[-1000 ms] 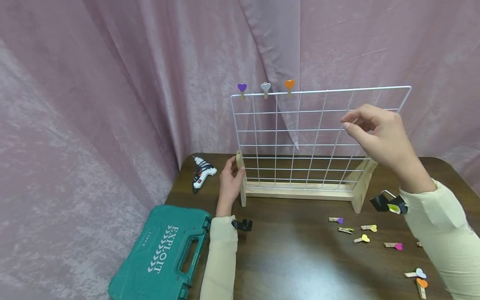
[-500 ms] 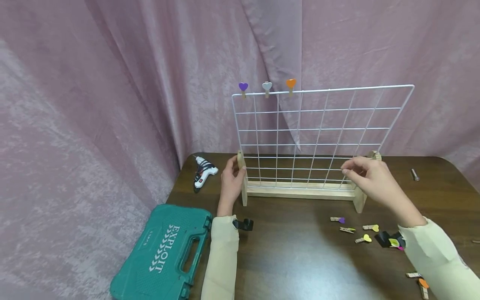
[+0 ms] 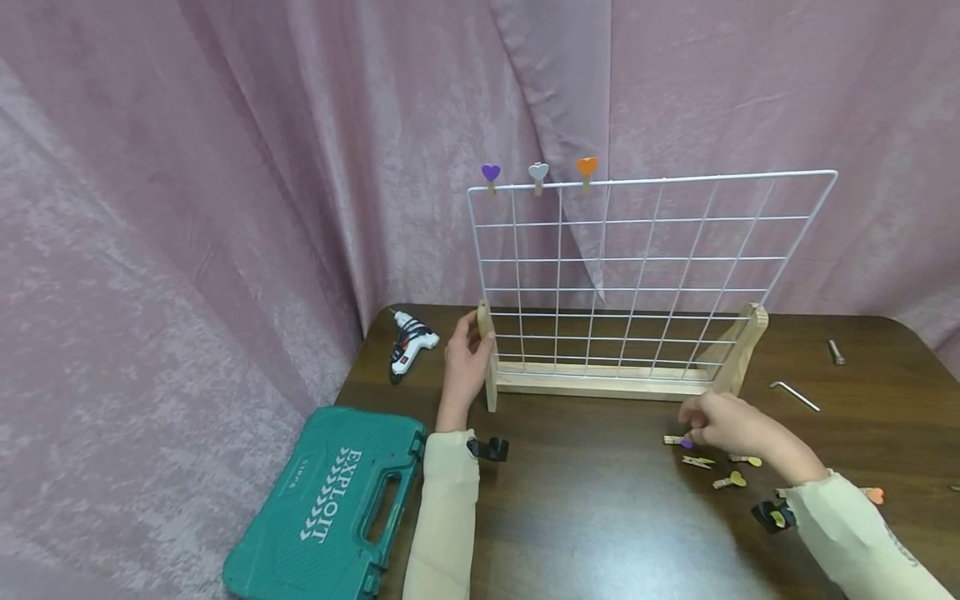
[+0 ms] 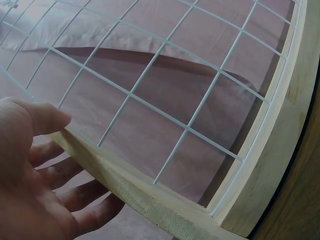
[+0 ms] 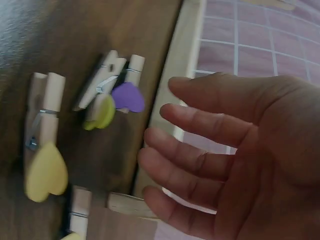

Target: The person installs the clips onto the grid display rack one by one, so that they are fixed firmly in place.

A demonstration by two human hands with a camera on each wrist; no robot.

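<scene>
My left hand (image 3: 465,358) grips the left wooden side post (image 4: 117,182) of a stand. The stand carries a white wire grid (image 3: 660,178). Along its top bar are clipped a purple heart clothespin (image 3: 491,175), a white heart clothespin (image 3: 538,173) and an orange heart clothespin (image 3: 587,168). Low over the table, my right hand (image 3: 726,422) is at a loose purple heart clothespin (image 5: 128,96), its fingers apart and slightly bent with nothing between them. Beside that lie a yellow-green clothespin (image 5: 101,114) on its side and a yellow heart clothespin (image 5: 46,172).
A white glue gun (image 3: 411,343) lies left of the stand, with a green tool case (image 3: 322,500) in front of it. A hex key (image 3: 797,396) and a bolt (image 3: 836,352) are on the right. An orange heart clothespin (image 3: 873,495) shows beside the right sleeve.
My right hand has come down from in front of the grid to the loose clothespins, uncovering the hex key. My left hand stays at the post.
</scene>
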